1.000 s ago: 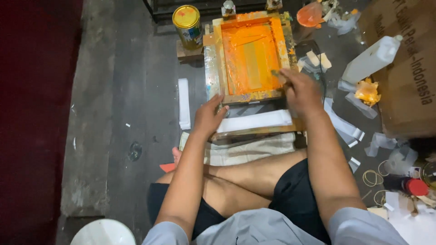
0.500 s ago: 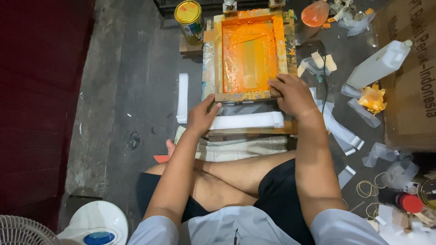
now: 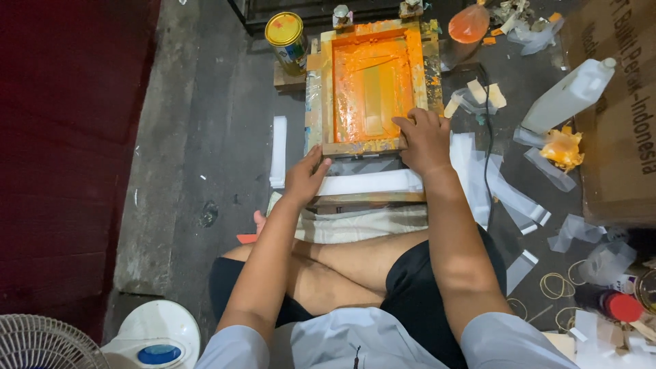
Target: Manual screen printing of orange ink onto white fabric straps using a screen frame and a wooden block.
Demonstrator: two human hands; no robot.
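A wooden screen-printing frame (image 3: 326, 89) with orange ink over its mesh lies flat on the floor in front of me. My right hand (image 3: 424, 140) rests palm down on the frame's near right corner, fingers curled over the wooden edge. My left hand (image 3: 305, 178) touches the left end of a white plastic strip (image 3: 369, 182) lying on a wooden board just under the frame's near edge. I sit cross-legged behind the board, knees under my forearms.
A yellow-lidded paint tin (image 3: 288, 41) stands left of the frame. White plastic bottle (image 3: 567, 96), cardboard box (image 3: 615, 109), orange-stained bags and loose plastic strips (image 3: 512, 198) lie to the right. Rubber bands (image 3: 557, 287) and a red-capped bottle sit lower right. A white fan base (image 3: 154, 335) is lower left.
My right hand slid from the frame's right side down to its near right corner. The left hand stayed at the white strip. The view shifted slightly.
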